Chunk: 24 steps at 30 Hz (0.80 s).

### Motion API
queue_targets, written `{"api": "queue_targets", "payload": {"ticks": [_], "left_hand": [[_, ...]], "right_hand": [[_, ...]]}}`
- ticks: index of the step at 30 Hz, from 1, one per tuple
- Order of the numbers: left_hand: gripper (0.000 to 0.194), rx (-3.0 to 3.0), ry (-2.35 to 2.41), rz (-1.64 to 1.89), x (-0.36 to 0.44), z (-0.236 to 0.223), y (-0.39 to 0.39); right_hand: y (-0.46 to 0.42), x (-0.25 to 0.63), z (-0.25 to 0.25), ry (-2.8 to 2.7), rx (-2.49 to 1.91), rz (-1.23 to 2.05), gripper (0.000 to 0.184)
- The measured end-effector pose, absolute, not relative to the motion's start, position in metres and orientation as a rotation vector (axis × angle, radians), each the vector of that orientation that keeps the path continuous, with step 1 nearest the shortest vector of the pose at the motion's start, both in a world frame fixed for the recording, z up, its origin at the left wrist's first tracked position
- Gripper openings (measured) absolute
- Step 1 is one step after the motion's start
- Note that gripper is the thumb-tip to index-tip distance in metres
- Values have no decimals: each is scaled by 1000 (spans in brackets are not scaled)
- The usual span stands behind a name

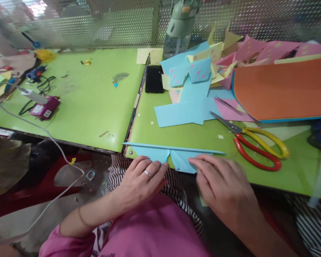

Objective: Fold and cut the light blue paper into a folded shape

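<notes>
A folded piece of light blue paper (pixel 149 152) lies along the table's front edge, with a long narrow strip folded along its far side. A notch and a loose pointed flap show near its middle. My left hand (pixel 144 180), with a ring on one finger, grips the near edge of this paper left of the notch; its thumb is mostly hidden. At the paper's right near corner, my right hand (pixel 222 185) pinches it between thumb and fingers, slightly blurred. Scissors (pixel 239 134) with one red and one yellow handle rest to the right.
Behind the paper lie blue sheets (pixel 179 114), dotted cut-outs (pixel 200 70) and a black phone (pixel 154 79). A bottle (pixel 180 28) stands by the perforated screen. Orange sheets (pixel 283 89) occupy the right. Leftward are a purple power box (pixel 45 107) with a cable and a glue gun (pixel 36 73).
</notes>
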<state>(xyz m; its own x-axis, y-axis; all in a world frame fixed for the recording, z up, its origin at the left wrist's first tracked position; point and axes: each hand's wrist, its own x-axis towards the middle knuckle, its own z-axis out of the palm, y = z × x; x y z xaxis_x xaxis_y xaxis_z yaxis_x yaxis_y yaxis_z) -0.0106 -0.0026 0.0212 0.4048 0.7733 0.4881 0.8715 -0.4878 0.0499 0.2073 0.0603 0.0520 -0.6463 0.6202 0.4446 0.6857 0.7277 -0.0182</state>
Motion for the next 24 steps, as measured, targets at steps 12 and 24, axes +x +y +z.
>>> {"api": "queue_targets", "payload": {"ticks": [12, 24], "left_hand": [[54, -2479, -1507, -627, -12, 21, 9], [72, -2594, -1571, -473, -20, 33, 22]], "right_hand": [[76, 184, 38, -2543, -933, 12, 27], [75, 182, 39, -2535, -917, 194, 31]]}}
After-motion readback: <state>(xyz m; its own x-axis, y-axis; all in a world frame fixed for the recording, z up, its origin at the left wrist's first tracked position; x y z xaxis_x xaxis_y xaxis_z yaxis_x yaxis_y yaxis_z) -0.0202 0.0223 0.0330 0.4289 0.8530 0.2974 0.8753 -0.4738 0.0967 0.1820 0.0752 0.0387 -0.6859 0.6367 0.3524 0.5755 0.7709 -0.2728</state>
